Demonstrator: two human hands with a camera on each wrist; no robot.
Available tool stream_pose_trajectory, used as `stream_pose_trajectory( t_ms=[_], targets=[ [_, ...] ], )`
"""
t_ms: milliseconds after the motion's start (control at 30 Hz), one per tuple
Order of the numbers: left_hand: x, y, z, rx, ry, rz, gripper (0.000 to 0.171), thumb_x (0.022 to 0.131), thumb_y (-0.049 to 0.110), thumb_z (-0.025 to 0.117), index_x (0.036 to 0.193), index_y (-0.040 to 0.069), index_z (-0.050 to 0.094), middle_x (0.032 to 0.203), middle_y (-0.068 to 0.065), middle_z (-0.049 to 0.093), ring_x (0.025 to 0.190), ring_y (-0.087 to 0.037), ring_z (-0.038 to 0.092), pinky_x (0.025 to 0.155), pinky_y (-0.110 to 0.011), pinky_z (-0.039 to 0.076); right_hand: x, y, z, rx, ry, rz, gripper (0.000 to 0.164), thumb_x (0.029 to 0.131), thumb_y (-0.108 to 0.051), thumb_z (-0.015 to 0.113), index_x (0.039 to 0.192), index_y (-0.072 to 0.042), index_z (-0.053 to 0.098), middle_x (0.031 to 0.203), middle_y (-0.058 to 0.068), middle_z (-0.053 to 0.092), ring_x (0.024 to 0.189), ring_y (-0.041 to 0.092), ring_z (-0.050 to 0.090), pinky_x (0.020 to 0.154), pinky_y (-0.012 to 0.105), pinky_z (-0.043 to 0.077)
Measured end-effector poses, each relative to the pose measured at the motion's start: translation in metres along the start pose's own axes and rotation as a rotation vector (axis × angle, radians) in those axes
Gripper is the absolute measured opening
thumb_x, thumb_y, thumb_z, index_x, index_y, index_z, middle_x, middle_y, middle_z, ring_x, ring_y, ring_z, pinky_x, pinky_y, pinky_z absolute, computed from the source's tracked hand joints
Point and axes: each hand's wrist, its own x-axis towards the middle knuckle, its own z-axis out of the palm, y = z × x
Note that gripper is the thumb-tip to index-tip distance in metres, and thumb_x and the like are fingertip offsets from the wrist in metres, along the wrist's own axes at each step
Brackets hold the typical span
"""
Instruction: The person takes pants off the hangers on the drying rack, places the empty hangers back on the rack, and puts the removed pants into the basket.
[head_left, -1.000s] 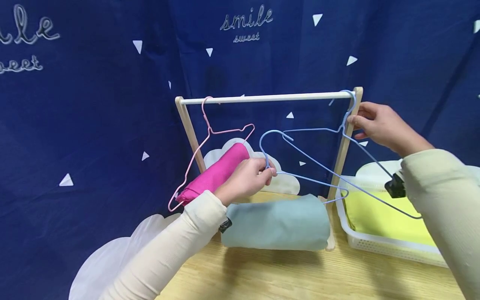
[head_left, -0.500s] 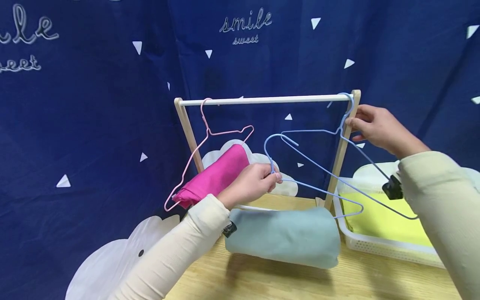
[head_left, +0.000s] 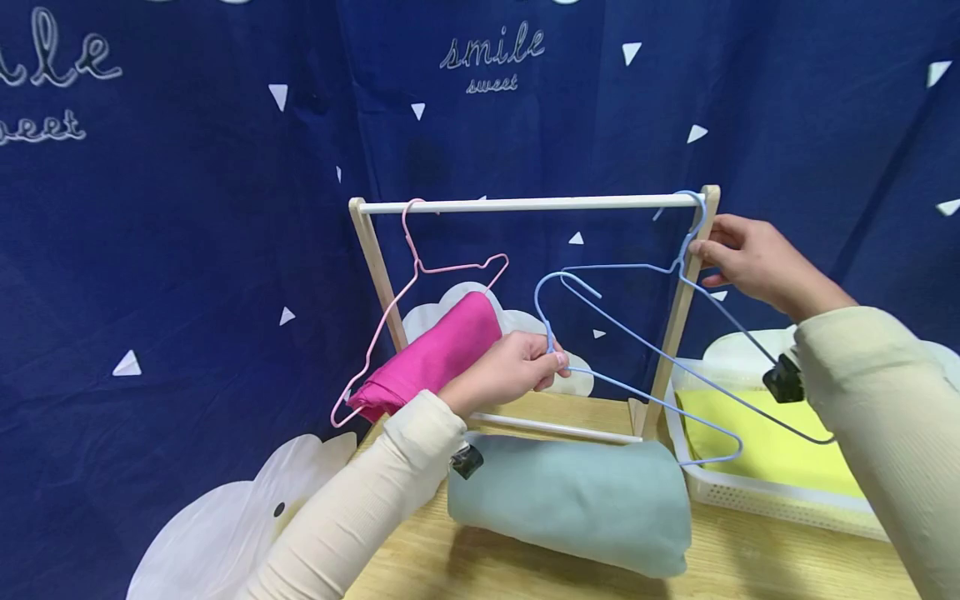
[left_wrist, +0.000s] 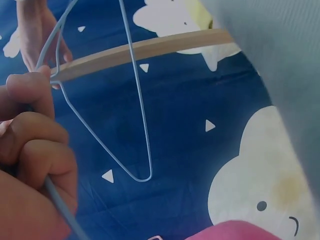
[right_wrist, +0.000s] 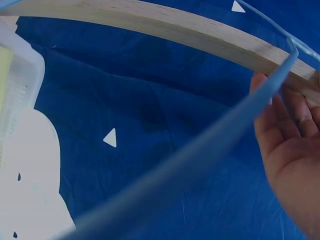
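My left hand (head_left: pixel 517 367) grips a blue clothes hanger (head_left: pixel 645 390) by its neck, the hook standing up above the fingers. A folded grey-green cloth (head_left: pixel 570 500) hangs over this hanger, above the table. My right hand (head_left: pixel 750 258) holds the right wooden post of a small clothes rack (head_left: pixel 678 325), thumb in front, beside the neck of a second blue hanger (head_left: pixel 626 267) hooked on the white rail. In the left wrist view, curled fingers (left_wrist: pixel 42 155) wrap the hanger wire. The right wrist view shows fingers (right_wrist: pixel 280 120) against the post.
A pink hanger (head_left: pixel 375 333) with a magenta cloth (head_left: pixel 442 350) hangs at the rail's left. Right of the rack, a white plastic basket (head_left: pixel 780 500) holds a yellow cloth (head_left: pixel 780 442). A blue printed curtain (head_left: pixel 187 250) stands behind the wooden table (head_left: pixel 420 558).
My left hand has moved slightly right and down, toward me, carrying the hanger and grey-green cloth away from the rack. The right hand stays at the post.
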Motion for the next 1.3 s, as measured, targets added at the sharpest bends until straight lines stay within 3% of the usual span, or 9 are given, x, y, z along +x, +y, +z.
stream_pose_trajectory(
  t_ms=[300,567,833,967,1100,1300],
  targets=[
    [0.005,0.004,0.003,0.032,-0.005,-0.033,0.025,0.101,0.016,0.052,0.087,0.004,0.070,0.052,0.003,0.042,0.046,-0.009,0.030,0.049,-0.023,0.027,0.000,0.000,0.000,0.017,-0.012,0.008,0.053,0.104,-0.040,0.042,0.140,0.000,0.042,0.131,0.029,0.057,0.112,0.038,0.059,0.085,0.045,0.059],
    [0.010,0.001,0.001,0.059,-0.027,-0.089,0.027,0.102,0.019,0.053,0.086,0.008,0.071,0.052,0.002,0.042,0.044,-0.010,0.029,0.047,-0.023,0.026,0.001,0.005,-0.002,-0.012,0.000,-0.016,0.051,0.104,-0.039,0.042,0.137,0.001,0.044,0.126,0.030,0.058,0.107,0.037,0.059,0.081,0.039,0.060],
    [0.016,-0.002,0.008,0.110,-0.070,-0.046,0.032,0.101,0.018,0.053,0.076,0.005,0.067,0.054,0.003,0.046,0.045,-0.009,0.033,0.048,-0.021,0.028,-0.004,0.008,-0.007,-0.037,-0.012,-0.003,0.054,0.103,-0.041,0.045,0.136,0.002,0.045,0.125,0.029,0.061,0.099,0.024,0.063,0.082,0.037,0.060],
    [0.016,-0.001,0.010,0.152,-0.076,-0.049,0.031,0.101,0.019,0.053,0.077,0.006,0.067,0.056,0.004,0.047,0.047,-0.009,0.036,0.049,-0.021,0.029,-0.008,0.007,-0.007,-0.041,-0.045,0.016,0.062,0.102,-0.045,0.044,0.140,0.004,0.040,0.131,0.031,0.057,0.105,0.033,0.064,0.090,0.045,0.057],
    [0.016,0.003,0.009,0.167,-0.076,-0.040,0.032,0.101,0.018,0.053,0.074,0.006,0.066,0.057,0.003,0.047,0.048,-0.009,0.036,0.050,-0.021,0.029,-0.011,0.003,-0.009,-0.044,-0.056,0.027,0.068,0.103,-0.045,0.042,0.148,0.005,0.030,0.140,0.033,0.049,0.120,0.045,0.055,0.100,0.058,0.048],
    [0.017,0.005,0.008,0.165,-0.085,-0.033,0.039,0.101,0.014,0.048,0.064,0.009,0.059,0.065,0.004,0.056,0.048,-0.008,0.036,0.049,-0.020,0.028,-0.025,-0.007,-0.021,-0.115,0.081,0.030,0.069,0.103,-0.045,0.040,0.152,0.002,0.028,0.146,0.033,0.042,0.130,0.049,0.042,0.103,0.066,0.038]
  ],
)
